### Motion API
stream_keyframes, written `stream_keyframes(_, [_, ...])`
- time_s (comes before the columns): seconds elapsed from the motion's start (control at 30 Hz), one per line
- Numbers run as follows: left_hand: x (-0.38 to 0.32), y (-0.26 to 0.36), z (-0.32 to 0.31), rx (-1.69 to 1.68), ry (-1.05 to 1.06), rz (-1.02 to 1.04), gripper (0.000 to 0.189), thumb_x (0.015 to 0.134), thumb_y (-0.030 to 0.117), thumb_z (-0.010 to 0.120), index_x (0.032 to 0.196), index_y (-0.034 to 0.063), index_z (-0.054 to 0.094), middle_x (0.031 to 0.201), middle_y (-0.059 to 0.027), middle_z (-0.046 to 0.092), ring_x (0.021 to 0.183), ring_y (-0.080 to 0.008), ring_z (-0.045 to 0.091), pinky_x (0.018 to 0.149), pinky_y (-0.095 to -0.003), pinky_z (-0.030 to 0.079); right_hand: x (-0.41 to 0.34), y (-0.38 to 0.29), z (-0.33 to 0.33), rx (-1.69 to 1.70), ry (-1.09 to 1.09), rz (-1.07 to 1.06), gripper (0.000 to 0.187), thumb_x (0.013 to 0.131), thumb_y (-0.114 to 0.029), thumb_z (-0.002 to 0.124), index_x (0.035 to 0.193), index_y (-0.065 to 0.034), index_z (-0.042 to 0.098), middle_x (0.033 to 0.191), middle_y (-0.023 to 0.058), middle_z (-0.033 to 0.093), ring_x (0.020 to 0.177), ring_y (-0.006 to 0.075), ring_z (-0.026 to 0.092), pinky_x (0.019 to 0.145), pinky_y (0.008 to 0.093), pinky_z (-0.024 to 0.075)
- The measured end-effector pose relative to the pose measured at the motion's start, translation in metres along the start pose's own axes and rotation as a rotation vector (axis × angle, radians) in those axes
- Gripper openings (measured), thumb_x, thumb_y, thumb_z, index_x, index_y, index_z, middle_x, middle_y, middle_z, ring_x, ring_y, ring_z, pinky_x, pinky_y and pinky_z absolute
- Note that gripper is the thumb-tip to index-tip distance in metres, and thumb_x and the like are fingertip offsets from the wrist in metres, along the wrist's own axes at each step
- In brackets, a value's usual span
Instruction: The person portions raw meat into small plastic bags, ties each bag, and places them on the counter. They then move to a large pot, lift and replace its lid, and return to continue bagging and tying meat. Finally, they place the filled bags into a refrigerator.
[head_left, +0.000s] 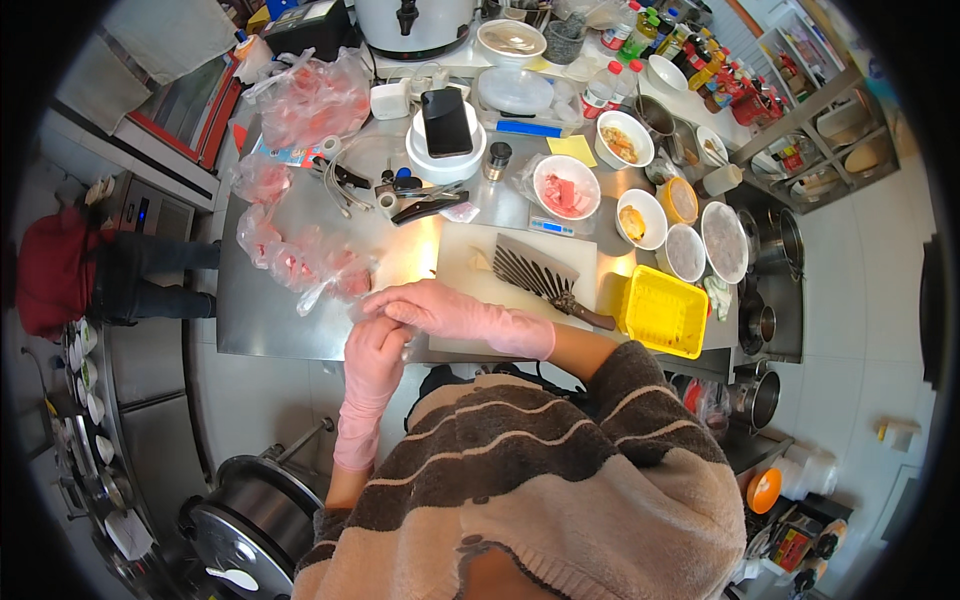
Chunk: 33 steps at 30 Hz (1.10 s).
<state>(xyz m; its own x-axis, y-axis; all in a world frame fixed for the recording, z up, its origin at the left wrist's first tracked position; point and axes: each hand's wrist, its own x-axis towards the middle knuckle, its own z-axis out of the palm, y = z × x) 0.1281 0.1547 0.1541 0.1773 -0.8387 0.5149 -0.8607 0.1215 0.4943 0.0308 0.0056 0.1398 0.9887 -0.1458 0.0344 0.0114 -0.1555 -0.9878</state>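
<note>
Both hands wear pink gloves and meet over the near edge of a steel table (262, 334). Clear thin plastic (407, 346), seemingly a bag, shows between them; its contents are hidden. My left hand (373, 352) has its fingers curled around this plastic. My right hand (431, 306) lies over the left, fingers together and thumb bent inwards, pinching at the same plastic. Just beyond them lie knotted clear bags of red meat (319, 262). To the right, a slotted cleaver (536, 270) rests on a white cutting board (465, 244), near pale scraps.
A yellow plastic basket (664, 311) stands right of the board. Behind it, a bowl of raw meat (566, 187) sits on a digital scale (555, 225). Knives (431, 208), a phone (447, 124) and a large bag (319, 97) lie farther back. Another person (64, 270) stands at left.
</note>
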Motion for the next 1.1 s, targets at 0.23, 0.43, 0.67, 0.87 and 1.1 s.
stream_keyframes(0.23, [0.0, -0.012, -0.012, 0.153, 0.361, 0.129, 0.031, 0.058, 0.001, 0.073, 0.083, 0.0125, 0.058, 0.075, -0.0019, 0.055, 0.063, -0.0224, 0.054, 0.056, -0.0351, 0.041, 0.005, -0.022, -0.006, -0.187, 0.042, -0.245, 0.029, 0.091, -0.036, 0.057, 0.108, -0.0137, 0.064, 0.099, 0.0082, 0.064, 0.095, 0.0263, 0.062, 0.083, 0.0356, 0.0482])
stream_keyframes(0.43, [-0.022, -0.017, -0.008, -0.022, 0.234, -0.012, 0.022, 0.068, 0.0, 0.075, 0.077, 0.0087, 0.058, 0.072, -0.0049, 0.057, 0.064, -0.0229, 0.057, 0.053, -0.0321, 0.044, -0.012, -0.011, -0.021, -0.763, -0.03, -0.283, 0.017, 0.085, -0.027, 0.06, 0.094, -0.0132, 0.065, 0.089, 0.0055, 0.06, 0.088, 0.0266, 0.059, 0.079, 0.0393, 0.0486])
stream_keyframes(0.67, [-0.055, -0.057, 0.009, -0.237, 0.356, -0.474, 0.018, 0.075, 0.002, 0.075, 0.074, 0.0008, 0.057, 0.075, -0.0081, 0.059, 0.067, -0.0187, 0.057, 0.062, -0.0292, 0.047, -0.027, 0.035, -0.067, -0.8, 0.111, 0.004, 0.013, 0.087, -0.019, 0.057, 0.091, -0.0077, 0.062, 0.09, 0.0101, 0.058, 0.088, 0.0296, 0.058, 0.079, 0.0399, 0.0489])
stream_keyframes(0.87, [-0.023, -0.085, 0.029, -0.358, 0.413, -0.679, 0.009, 0.079, 0.0, 0.067, 0.086, 0.0006, 0.062, 0.08, -0.0054, 0.06, 0.071, -0.0145, 0.056, 0.07, -0.0267, 0.047, 0.053, 0.028, -0.091, -0.813, 0.283, -0.046, 0.019, 0.09, -0.022, 0.054, 0.093, -0.0045, 0.061, 0.093, 0.0132, 0.059, 0.088, 0.034, 0.059, 0.077, 0.0426, 0.049])
stream_keyframes(1.1, [-0.038, -0.104, 0.016, -0.325, 0.413, -0.739, 0.012, 0.085, 0.003, 0.061, 0.097, 0.0013, 0.062, 0.089, -0.0052, 0.059, 0.074, -0.0126, 0.054, 0.071, -0.0259, 0.046, 0.162, -0.006, -0.144, -1.046, 0.485, -0.182, 0.014, 0.088, -0.02, 0.057, 0.091, -0.0066, 0.062, 0.09, 0.0143, 0.061, 0.085, 0.0336, 0.06, 0.076, 0.0406, 0.0485])
